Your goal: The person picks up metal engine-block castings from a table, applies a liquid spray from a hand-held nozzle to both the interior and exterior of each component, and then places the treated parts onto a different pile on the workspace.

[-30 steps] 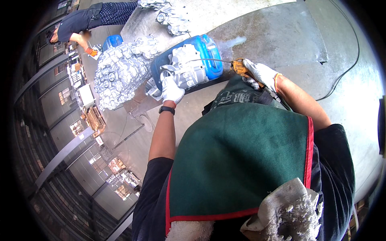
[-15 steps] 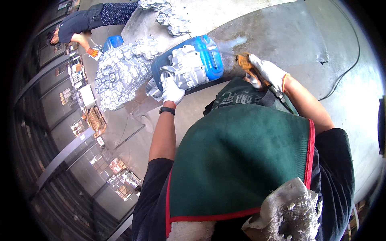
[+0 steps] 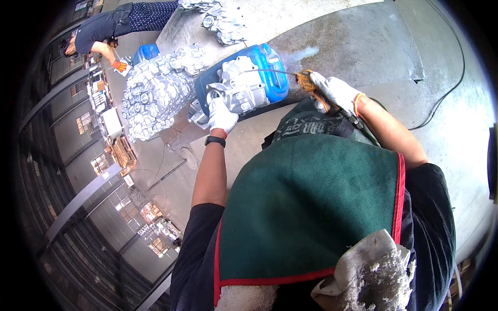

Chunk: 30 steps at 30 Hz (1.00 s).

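Note:
A silver-grey metal casting [image 3: 241,88] with ribs and round openings lies on a blue plastic drum [image 3: 275,78] laid on its side. My gloved left hand [image 3: 223,118] grips the casting's near left edge, its fingertips partly hidden by the rim. To the right, my gloved right hand [image 3: 340,94] is wrapped round an orange air tool [image 3: 306,82] with a hose at its rear. A long thin rod runs from the tool leftward to the casting's upper right side. Whether the rod's tip touches the metal cannot be made out.
Many similar castings [image 3: 155,93] are heaped left of the drum, and more castings [image 3: 225,26] stand at the back. A co-worker [image 3: 106,28] with an orange-and-white glove bends at the far left. A dark hose [image 3: 450,88] curves across the metal tabletop [image 3: 358,46] on the right.
My right hand and the air tool have shifted slightly left, and the rod now reaches across onto the casting. My left hand keeps its hold in the same place.

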Each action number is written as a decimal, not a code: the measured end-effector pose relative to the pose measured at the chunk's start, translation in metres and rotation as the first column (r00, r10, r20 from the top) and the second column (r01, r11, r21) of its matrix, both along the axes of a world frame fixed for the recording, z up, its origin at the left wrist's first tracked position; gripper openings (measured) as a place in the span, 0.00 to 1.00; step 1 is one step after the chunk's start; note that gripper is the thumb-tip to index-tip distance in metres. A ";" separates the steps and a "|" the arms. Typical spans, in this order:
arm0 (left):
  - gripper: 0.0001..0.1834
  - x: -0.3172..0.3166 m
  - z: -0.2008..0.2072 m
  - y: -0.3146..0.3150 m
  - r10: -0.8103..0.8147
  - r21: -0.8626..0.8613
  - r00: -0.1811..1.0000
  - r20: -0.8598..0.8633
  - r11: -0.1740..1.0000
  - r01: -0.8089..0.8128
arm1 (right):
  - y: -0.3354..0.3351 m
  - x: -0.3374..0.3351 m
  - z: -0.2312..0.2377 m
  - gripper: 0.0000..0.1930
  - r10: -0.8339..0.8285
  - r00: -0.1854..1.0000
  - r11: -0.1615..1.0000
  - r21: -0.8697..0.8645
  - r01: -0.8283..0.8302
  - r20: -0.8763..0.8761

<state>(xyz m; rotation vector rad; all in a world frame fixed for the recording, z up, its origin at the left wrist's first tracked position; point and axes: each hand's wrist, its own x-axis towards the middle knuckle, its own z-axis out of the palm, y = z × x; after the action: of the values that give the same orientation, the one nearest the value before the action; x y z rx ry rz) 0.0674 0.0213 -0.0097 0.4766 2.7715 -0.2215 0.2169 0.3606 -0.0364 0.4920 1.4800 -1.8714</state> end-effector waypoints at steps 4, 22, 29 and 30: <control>0.38 -0.001 -0.006 -0.004 -0.016 -0.006 1.000 -0.022 1.000 0.016 | 0.000 0.000 0.002 0.27 0.043 0.998 0.999 0.030 -0.042 -0.043; 0.41 -0.005 -0.006 -0.007 0.091 -0.043 0.992 0.093 0.995 -0.087 | -0.001 0.006 -0.018 0.21 -0.229 0.947 0.899 -0.324 0.295 0.227; 0.41 -0.007 -0.005 -0.005 0.065 -0.029 0.995 0.071 0.998 -0.063 | -0.005 0.004 -0.025 0.22 -0.186 0.960 0.920 -0.305 0.244 0.208; 0.41 -0.007 -0.005 -0.005 0.062 -0.030 0.996 0.068 0.998 -0.060 | -0.005 0.004 -0.023 0.22 -0.181 0.962 0.925 -0.297 0.236 0.204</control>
<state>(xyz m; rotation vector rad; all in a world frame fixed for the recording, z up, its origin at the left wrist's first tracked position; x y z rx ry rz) 0.0608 0.0165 -0.0148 0.3849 2.7074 -0.2243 0.2205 0.3554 -0.0595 0.6577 1.0169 -2.1256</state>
